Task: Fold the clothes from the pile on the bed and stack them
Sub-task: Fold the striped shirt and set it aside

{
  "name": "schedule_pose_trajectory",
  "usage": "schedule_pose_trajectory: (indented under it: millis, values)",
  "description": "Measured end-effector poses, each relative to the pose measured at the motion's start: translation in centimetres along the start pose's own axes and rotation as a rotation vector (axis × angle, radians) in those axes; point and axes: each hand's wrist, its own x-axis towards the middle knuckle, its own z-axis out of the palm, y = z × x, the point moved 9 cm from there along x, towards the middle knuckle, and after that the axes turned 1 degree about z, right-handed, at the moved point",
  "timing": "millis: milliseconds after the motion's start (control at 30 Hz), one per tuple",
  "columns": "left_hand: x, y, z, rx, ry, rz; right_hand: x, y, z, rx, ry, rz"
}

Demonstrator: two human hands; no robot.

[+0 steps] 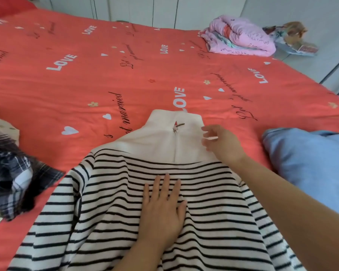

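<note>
Black-and-white striped knit sweater [106,212] spread on the red printed bedspread [86,85], no fold made yet. Left hand [162,208] flat on its chest, right hand [221,143] curled at its collar; whether it's gripping, I can't tell. Crumpled dark plaid shirt [12,173] waits left of it.

The hem of the striped sweater [125,212] is cut off by the bottom edge. The plaid garment [12,173] is blurred and cropped at the left, the blue garment [305,163] at the right. Whether anything is pinched by the blurred right hand [221,143] cannot be told.
</note>
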Motion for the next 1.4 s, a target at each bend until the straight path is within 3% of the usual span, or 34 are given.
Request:
schedule_pose_trajectory:
  millis: [133, 233, 400, 567, 733, 933, 1000, 1067, 1133, 1167, 1267, 1333, 1400]
  values:
    - [0.1, 0.5, 0.1, 0.014, -0.071, 0.011, -9.2, 4.1, -5.7, -0.271, -0.006, 0.01]
    - [-1.2, 1.9, -1.3, -0.04, -0.157, -0.019, -15.7, 8.1, -9.0, -0.423, 0.0, 0.116]
    - [-6.5, 8.8, -4.5, -0.17, -0.092, 0.156, -24.2, 12.2, -8.4, -0.385, -0.156, 0.248]
    - [-11.9, 13.1, -2.4, -0.108, -0.273, 0.254, -28.5, 14.7, -10.0, -0.539, -0.157, 0.392]
    - [-14.3, 11.9, -0.7, -0.007, -0.379, 0.192, -30.9, 15.4, -11.1, -0.424, -0.157, 0.468]
    - [-15.2, 12.9, -1.4, -0.008, -0.48, 0.267, -28.9, 9.2, -19.7, -0.159, 0.065, 0.393]
    - [-15.7, 13.4, -2.1, -0.143, -0.542, 0.285, -27.9, 5.6, -22.3, -0.065, 0.075, 0.374]
    - [-15.4, 13.8, -4.4, -0.305, -0.481, 0.273, -26.4, 1.0, -24.7, -0.104, 0.119, 0.325]
    - [-14.0, 12.4, -7.7, -0.528, -0.329, 0.115, -24.8, -4.8, -25.5, -0.169, 0.168, 0.23]
    - [-13.5, 10.7, -9.0, -0.74, -0.272, -0.048, -24.3, -7.8, -24.7, -0.168, 0.159, 0.164]
    - [-13.7, 6.2, -10.7, -1.498, -0.223, -0.436, -24.7, -16.0, -17.8, -0.077, -0.008, -0.103]
    - [-14.2, 2.5, -11.6, -1.708, -0.109, -0.552, -26.6, -18.6, -11.0, 0.011, -0.206, -0.234]
    - [-14.9, -0.8, -11.8, -1.675, -0.024, -0.628, -28.3, -18.2, -5.6, 0.04, -0.337, -0.296]
